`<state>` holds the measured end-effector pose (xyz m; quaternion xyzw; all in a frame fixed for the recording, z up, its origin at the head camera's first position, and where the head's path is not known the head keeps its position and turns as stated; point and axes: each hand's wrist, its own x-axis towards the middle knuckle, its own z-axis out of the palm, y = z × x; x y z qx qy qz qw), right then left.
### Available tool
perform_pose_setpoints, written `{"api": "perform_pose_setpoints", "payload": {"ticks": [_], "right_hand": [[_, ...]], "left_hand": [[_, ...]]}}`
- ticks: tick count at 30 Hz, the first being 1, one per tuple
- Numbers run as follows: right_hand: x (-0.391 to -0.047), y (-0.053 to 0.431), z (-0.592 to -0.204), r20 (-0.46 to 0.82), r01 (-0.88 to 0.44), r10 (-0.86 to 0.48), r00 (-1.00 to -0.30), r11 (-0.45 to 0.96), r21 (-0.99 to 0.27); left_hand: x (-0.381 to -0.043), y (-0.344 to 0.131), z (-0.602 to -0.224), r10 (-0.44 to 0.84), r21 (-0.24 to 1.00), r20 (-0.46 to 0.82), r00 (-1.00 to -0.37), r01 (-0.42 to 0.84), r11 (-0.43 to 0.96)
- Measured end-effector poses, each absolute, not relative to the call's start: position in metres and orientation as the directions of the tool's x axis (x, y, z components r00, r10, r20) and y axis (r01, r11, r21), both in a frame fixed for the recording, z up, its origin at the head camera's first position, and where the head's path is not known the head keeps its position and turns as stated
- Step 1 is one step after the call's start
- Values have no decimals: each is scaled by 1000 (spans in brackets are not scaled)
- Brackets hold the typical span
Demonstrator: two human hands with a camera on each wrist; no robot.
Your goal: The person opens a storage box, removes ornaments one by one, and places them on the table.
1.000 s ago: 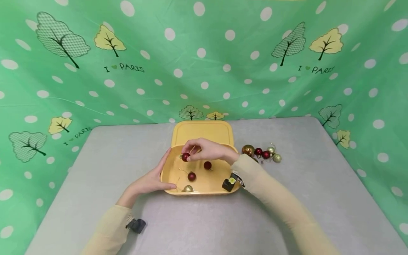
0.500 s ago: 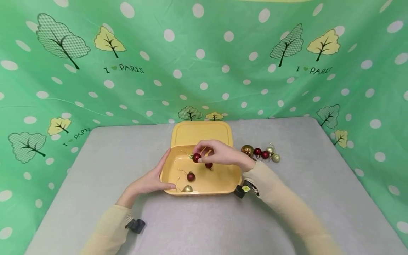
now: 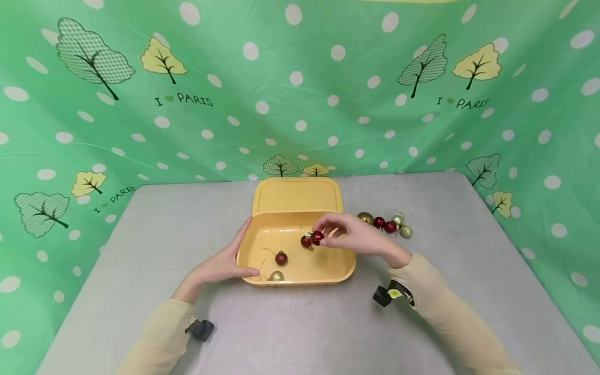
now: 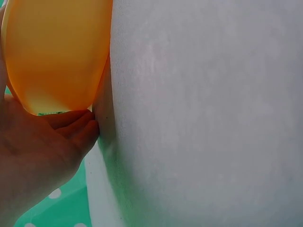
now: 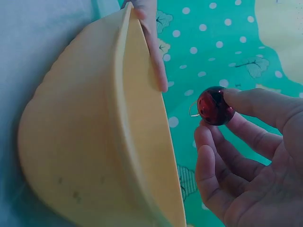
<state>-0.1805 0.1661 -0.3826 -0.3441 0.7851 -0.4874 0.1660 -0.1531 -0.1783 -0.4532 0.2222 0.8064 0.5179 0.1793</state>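
Red bauble [image 5: 215, 107] in pinched right grip [image 3: 360, 236]

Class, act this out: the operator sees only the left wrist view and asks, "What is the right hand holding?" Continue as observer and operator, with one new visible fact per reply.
Observer: The right hand pinches a shiny red ball.
Operator: What lies inside the yellow box?
Observer: Two other red balls and a gold ball.
Operator: And on the table, to the right of the box?
Observer: A cluster of red and gold balls.
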Motion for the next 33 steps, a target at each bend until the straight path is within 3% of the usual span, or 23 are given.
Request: {"api": "perform_pose_setpoints", "payload": {"ticks": [8,15,33], "right_hand": [[-177,199,-386,11,-309,-629,-778,366,-878],[-175,226,-395,-34,-194,-554,-832,348,-917],[-155,279,-419,8,-171,-360,-933,423,-890]], "left_hand": [[-155,-178,-454,547,917,-57,-835,173,359],[-156,-178,-454,549,917,-56,-834,175,359],[-154,-179,-454,546,925,-59,-836,160,345]]}}
